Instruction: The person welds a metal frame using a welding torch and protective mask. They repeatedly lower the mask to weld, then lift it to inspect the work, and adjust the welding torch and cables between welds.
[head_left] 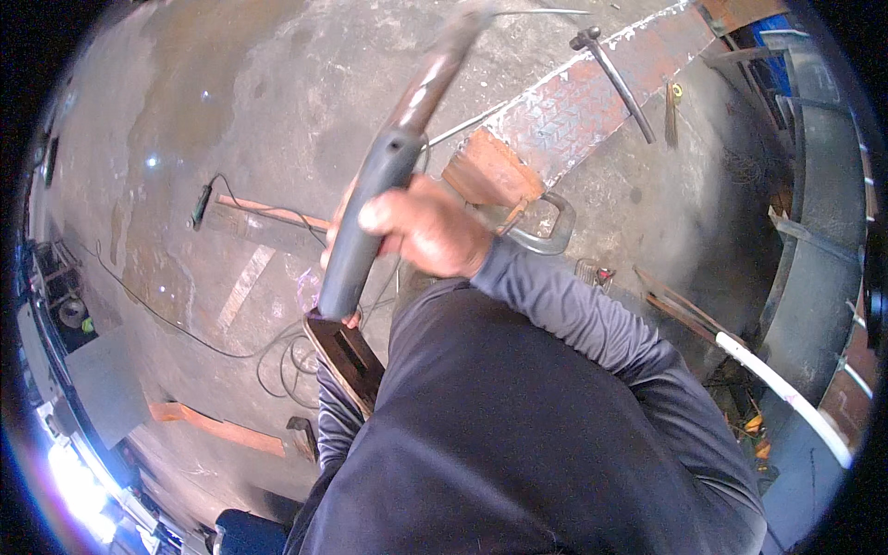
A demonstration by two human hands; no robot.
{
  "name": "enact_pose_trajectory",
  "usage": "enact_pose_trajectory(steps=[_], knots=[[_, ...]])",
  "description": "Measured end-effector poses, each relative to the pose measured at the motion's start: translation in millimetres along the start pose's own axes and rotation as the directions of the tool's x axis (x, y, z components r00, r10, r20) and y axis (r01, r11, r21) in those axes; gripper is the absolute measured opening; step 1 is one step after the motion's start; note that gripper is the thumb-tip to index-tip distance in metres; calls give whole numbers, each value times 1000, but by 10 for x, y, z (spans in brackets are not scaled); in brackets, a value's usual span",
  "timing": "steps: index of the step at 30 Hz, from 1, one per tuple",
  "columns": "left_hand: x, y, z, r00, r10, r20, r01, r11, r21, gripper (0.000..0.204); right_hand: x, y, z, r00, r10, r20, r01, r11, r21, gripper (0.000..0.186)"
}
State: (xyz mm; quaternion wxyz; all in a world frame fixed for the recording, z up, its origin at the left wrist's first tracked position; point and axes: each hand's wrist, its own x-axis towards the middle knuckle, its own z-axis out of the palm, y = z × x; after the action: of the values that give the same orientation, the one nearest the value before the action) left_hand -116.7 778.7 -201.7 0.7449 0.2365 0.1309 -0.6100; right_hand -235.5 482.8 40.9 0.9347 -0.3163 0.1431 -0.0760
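Gripping the grey handle (359, 236), the right hand (427, 229) is closing fully round it, thumb pressing on the upper side, no gap showing. Long axis: slanting from lower left, in front of the person's body, to upper right over the floor (305, 102). Brown tube (444, 74) is extending past the grip from the handle's far end; a thin rod (541, 12) is pointing right from near its tip. Steel beam (592, 106) is lying right of the tube, a hammer (618, 83) crossing both its long edges, a clamp (558, 227) sitting by its near end. Left hand (351, 320) is showing only a fingertip by the handle's lower end, beside a dark slotted piece (350, 359); its grip: cannot tell. Appearance: handle is looking smooth, with a small dark hole near the top; tube is showing pale streaks, blurring toward the tip.
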Motion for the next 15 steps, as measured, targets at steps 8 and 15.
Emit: enact_pose_trajectory(steps=[8, 15], knots=[[8, -711, 226, 997, 69, 22, -70, 997, 34, 41, -615, 276, -65, 897, 352, 269, -370, 929, 18, 31], [-334, -1754, 206, 990, 141, -8, -141, 988, 63, 39, -1523, 318, -398, 803, 376, 463, -437, 899, 28, 31]])
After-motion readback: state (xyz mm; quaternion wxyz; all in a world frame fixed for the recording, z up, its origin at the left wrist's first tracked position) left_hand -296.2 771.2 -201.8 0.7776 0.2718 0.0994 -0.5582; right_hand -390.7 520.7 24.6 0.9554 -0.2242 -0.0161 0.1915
